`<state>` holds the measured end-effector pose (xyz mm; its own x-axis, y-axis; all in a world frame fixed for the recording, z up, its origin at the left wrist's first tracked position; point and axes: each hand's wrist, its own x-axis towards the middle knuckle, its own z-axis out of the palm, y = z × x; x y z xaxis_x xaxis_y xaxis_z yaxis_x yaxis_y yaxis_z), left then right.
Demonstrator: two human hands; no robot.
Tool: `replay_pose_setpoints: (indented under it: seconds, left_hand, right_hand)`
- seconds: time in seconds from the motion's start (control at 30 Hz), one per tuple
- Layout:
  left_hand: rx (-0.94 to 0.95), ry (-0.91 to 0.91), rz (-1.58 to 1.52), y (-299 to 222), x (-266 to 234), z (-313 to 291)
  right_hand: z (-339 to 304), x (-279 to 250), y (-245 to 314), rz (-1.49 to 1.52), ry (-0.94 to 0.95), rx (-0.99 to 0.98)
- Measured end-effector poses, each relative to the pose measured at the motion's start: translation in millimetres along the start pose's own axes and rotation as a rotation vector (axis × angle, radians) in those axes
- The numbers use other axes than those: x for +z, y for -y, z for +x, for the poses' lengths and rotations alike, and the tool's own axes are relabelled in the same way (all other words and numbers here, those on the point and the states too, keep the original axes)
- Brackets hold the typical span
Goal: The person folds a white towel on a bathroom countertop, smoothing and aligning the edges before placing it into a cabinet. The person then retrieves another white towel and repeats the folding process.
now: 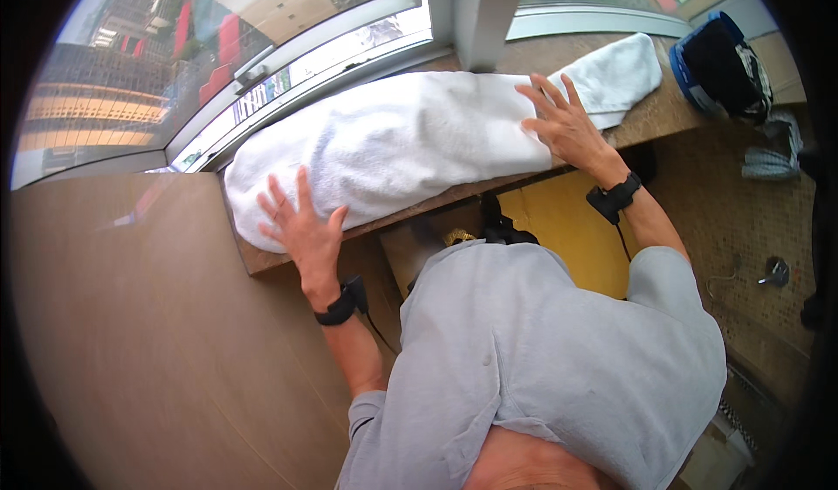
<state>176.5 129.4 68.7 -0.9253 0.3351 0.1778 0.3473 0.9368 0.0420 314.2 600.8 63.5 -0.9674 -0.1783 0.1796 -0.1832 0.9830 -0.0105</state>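
A long white towel [393, 137] lies spread along the brown stone window ledge [419, 204], its surface rumpled. Over its left end rests my left hand [301, 226], fingers spread and flat. My right hand [563, 123] is at the towel's right end with its fingers apart, near a smaller folded white cloth [615, 80]. Neither hand grips anything. Whether the right fingertips press on the towel or hover just above it, I cannot tell. Each wrist wears a black strap with a small device and a cable.
A window frame [480, 19] borders the ledge's far side, with one sash [288, 58] tilted open. At the ledge's right end stands a dark blue and black bag [720, 67]. Grey cloth [772, 150] hangs beside it. A brown wall [148, 315] is on the left.
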Motion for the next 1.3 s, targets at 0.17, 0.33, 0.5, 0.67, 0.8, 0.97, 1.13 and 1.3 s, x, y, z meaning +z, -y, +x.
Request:
replay_pose_setpoints:
  seconds: [0.17, 0.33, 0.5, 0.67, 0.8, 0.97, 1.13, 1.3]
  left_hand:
    - [0.419, -0.022, -0.194, -51.1, 57.6, 23.4]
    - [0.484, 0.136, -0.144, -60.3, 72.7, 30.5]
    - [0.520, 0.020, -0.171, -52.2, 75.4, 39.3]
    - [0.598, -0.223, -0.158, -80.1, 127.8, 29.9]
    - [0.538, -0.115, -0.243, -81.0, 97.1, 18.0]
    - [0.307, 0.079, 0.008, -9.7, 21.3, 13.8]
    - [0.050, 0.217, 0.077, 45.8, -1.6, 10.4]
    - [-0.005, 0.316, 0.057, 61.7, 5.1, 11.4]
  right_hand:
    - [3.7, 8.3, 51.2, 0.105, -0.143, 0.156]
    - [-18.6, 39.3, 55.0, 0.051, -0.030, 0.136]
    - [-8.9, 39.0, 29.0, -0.114, -0.127, -0.024]
    - [-11.1, 58.6, -0.9, -0.109, -0.185, 0.118]
    - [0.5, 12.7, 21.1, -0.131, 0.168, 0.185]
    - [36.8, 0.2, 82.0, 0.116, 0.029, 0.089]
    - [109.5, 26.3, 157.4, 0.201, -0.064, -0.101]
    - [151.4, 58.2, 214.6, 0.182, -0.081, -0.272]
